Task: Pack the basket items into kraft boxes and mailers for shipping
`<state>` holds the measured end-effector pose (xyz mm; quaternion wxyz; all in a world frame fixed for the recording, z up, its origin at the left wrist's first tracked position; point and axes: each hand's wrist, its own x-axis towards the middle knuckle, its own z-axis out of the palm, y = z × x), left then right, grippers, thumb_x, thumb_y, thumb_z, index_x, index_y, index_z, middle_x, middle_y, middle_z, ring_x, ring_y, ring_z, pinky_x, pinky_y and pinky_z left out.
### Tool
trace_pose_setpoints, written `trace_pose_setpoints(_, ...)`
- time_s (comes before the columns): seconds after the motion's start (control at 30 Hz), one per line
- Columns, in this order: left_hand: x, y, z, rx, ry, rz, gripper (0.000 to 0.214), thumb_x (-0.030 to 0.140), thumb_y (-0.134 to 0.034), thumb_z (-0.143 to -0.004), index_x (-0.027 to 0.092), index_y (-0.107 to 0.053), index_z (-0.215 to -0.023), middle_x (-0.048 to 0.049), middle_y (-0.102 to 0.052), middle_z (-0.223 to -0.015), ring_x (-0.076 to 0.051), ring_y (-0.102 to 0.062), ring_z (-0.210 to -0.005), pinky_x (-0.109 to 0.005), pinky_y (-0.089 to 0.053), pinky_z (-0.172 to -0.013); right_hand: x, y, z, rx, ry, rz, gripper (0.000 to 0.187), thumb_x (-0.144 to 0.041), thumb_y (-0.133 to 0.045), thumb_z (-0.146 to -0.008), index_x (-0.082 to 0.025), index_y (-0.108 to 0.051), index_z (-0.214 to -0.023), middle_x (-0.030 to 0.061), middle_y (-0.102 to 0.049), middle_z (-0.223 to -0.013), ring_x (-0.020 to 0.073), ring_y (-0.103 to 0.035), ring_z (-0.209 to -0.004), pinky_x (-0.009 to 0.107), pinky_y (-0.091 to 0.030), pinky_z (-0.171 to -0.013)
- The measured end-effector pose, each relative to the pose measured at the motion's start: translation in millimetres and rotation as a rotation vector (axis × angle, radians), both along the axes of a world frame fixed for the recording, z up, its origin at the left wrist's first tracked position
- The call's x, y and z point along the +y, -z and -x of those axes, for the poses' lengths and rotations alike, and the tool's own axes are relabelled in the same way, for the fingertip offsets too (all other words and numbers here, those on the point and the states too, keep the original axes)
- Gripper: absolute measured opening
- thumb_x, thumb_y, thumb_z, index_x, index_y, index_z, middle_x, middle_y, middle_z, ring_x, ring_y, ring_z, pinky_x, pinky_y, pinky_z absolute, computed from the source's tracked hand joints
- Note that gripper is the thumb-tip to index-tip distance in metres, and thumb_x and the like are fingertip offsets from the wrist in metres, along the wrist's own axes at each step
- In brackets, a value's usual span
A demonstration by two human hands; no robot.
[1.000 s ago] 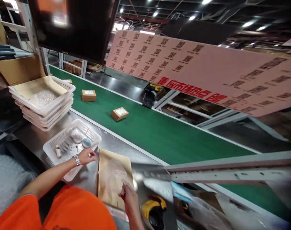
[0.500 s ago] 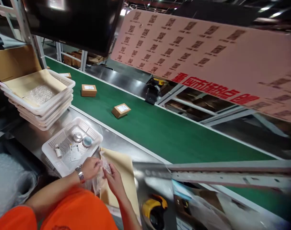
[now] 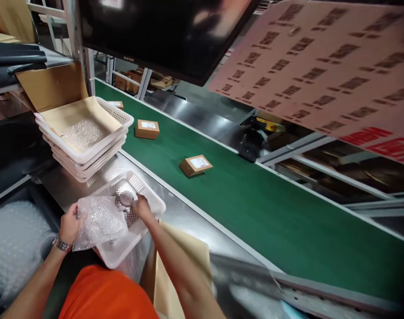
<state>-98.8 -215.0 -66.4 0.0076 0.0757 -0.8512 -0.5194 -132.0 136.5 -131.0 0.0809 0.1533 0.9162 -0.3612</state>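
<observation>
Green conveyor belt [image 3: 241, 208] ran past a steel counter [image 3: 175, 210], carrying small cardboard boxes [image 3: 195, 165] with white labels, and above it hung a dark screen [image 3: 162, 35] and a pink board [image 3: 308, 66] printed with codes. On the counter, a white basket [image 3: 151, 201] sat in front of the person, well within reach. The left hand [image 3: 69, 225], a metal watch [image 3: 61, 243] on its wrist, was closed on one edge of a clear bubble bag [image 3: 103, 221], which hung over the near left part of the basket. The right hand [image 3: 142, 207] reached into the basket, fingers partly curled and touching the side of a round pale jar [image 3: 126, 198]; I couldn't tell whether it had a firm grip. Under the right forearm lay a brown paper envelope [image 3: 197, 257], just beside the basket. Further left stood a stack of similar white baskets [image 3: 88, 170], the top one holding brown paper and bubble wrap.
</observation>
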Motion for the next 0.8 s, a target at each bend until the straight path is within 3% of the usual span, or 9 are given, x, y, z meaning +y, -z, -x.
trace_pose_setpoints(0.13,-7.3,6.0,-10.4,-0.137,-0.058,-0.156,0.053,0.046,-0.081,-0.066,0.028,-0.070,-0.114,-0.0052,-0.087,-0.109,-0.030,-0.083,-0.096,-0.040,-0.066,-0.087,-20.7,15.0,35.7,-0.092,-0.072,-0.041,0.062,-0.022,-0.082,-0.079,-0.011,-0.070,-0.139,0.0243,-0.074,-0.141,0.0406,-0.061,-0.142,0.045,-0.044,-0.121)
trace_pose_setpoints(0.23,-3.1,3.5,-15.2,-0.148,-0.067,-0.136,0.053,0.046,-0.078,-0.067,0.026,-0.072,-0.116,-0.0058,-0.085,-0.105,-0.028,-0.084,-0.094,-0.036,-0.066,-0.084,-24.7,20.0,51.6,-0.162,-0.091,-0.044,0.062,-0.020,-0.090,-0.069,-0.008,-0.073,-0.127,0.0245,-0.076,-0.133,0.0393,-0.068,-0.127,0.041,-0.052,-0.107)
trace_pose_setpoints(0.3,-0.5,1.1,-14.2,-0.151,-0.065,-0.097,0.053,0.049,-0.077,-0.069,0.025,-0.073,-0.117,-0.0044,-0.083,-0.099,-0.025,-0.083,-0.086,-0.033,-0.065,-0.079,-17.4,19.5,55.3,-0.177,-0.111,-0.016,0.057,-0.024,-0.090,-0.071,-0.008,-0.073,-0.123,0.0193,-0.078,-0.129,0.0334,-0.072,-0.118,0.037,-0.054,-0.098)
trace_pose_setpoints(0.43,4.2,0.6,-4.2,-0.147,-0.047,-0.040,0.052,0.048,-0.075,-0.073,0.026,-0.075,-0.119,-0.0019,-0.081,-0.096,-0.019,-0.077,-0.072,-0.029,-0.061,-0.069,16.9,11.9,42.8,-0.195,-0.136,0.039,0.048,-0.027,-0.076,-0.086,-0.011,-0.071,-0.131,0.0110,-0.079,-0.126,0.0264,-0.074,-0.111,0.034,-0.055,-0.094)
trace_pose_setpoints(0.6,24.1,6.6,13.8,-0.103,0.054,-0.032,0.049,0.046,-0.072,-0.080,0.022,-0.075,-0.123,-0.0051,-0.082,-0.100,-0.020,-0.077,-0.076,-0.032,-0.064,-0.074,49.4,8.5,12.2,-0.295,-0.136,-0.049,0.070,-0.010,-0.094,-0.050,-0.014,-0.076,-0.118,0.0193,-0.075,-0.138,0.0419,-0.066,-0.133,0.044,-0.049,-0.114)
trace_pose_setpoints(0.8,66.9,13.7,31.4,0.017,0.163,0.047,0.036,0.027,-0.072,-0.085,0.020,-0.078,-0.119,-0.0082,-0.084,-0.103,-0.024,-0.080,-0.091,-0.039,-0.065,-0.091,35.0,11.4,4.8,-0.339,-0.107,-0.084,0.079,-0.021,-0.102,-0.045,-0.013,-0.075,-0.118,0.0211,-0.075,-0.128,0.0451,-0.066,-0.130,0.045,-0.052,-0.108)
